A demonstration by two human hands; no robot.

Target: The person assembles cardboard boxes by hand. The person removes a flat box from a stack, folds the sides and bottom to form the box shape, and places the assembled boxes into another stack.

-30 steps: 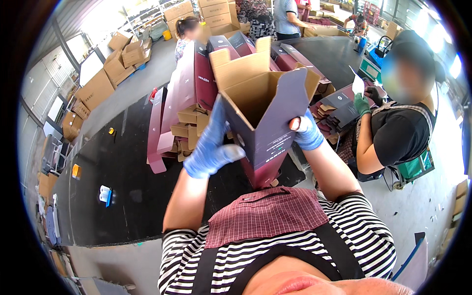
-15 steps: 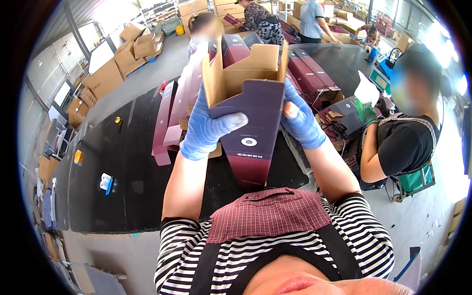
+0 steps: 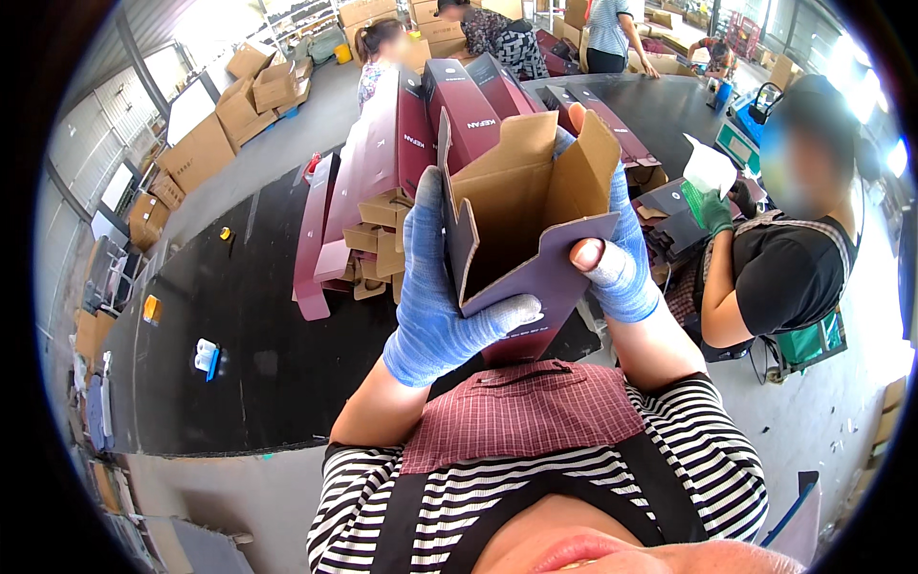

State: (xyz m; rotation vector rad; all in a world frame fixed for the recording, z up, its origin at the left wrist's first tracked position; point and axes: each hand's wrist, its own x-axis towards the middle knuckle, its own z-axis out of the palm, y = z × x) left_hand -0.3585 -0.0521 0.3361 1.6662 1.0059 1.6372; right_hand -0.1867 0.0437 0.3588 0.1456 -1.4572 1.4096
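Observation:
Before my chest, a tall purple and maroon cardboard box [image 3: 550, 273] stands with its open top tilted toward me, flaps raised and brown inside showing. No contents can be seen in it. My left hand [image 3: 430, 297], in a blue knit glove, grips the box's left side, thumb across the near panel. On the right side my right hand [image 3: 622, 263] holds it too, its blue glove leaving the thumb tip bare. Directly beyond the box, several long maroon cartons [image 3: 411, 129] lie stacked, some with open brown ends facing me.
The black table [image 3: 258, 383] carries a small blue-and-white item [image 3: 207, 359] and an orange roll [image 3: 152, 308] at left. At right, a co-worker [image 3: 794, 273] in green gloves holds a white sheet [image 3: 710, 168]. Other people work beyond the table. Brown cartons [image 3: 201, 153] stand far left.
The box's open end has tipped toward me and shifted right, so more of its inside shows. My left hand has moved right with it, and its fingers now stretch along the side.

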